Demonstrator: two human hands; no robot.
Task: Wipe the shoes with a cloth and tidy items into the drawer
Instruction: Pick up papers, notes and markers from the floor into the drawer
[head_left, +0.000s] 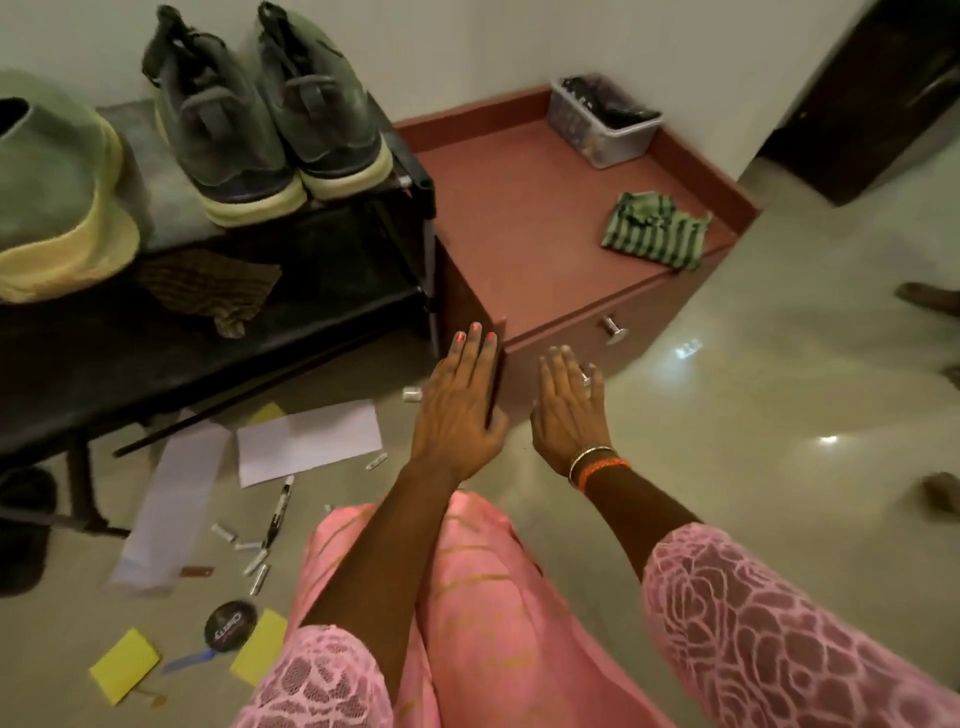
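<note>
Far left on the black rack (322, 270): one grey-green shoe (52, 197), then a pair of grey shoes (260, 119), a brown cloth (213, 288) on the shelf below. Papers (306, 441), marker (280, 506) and yellow notes (124, 665) scattered on the floor. Left hand (457, 405) flat, grip wide, against the red drawer unit (519, 234); right hand (569, 410) likewise wide, holding nothing. Striped green cloth (657, 231) and clear box (605, 122) atop the unit.
</note>
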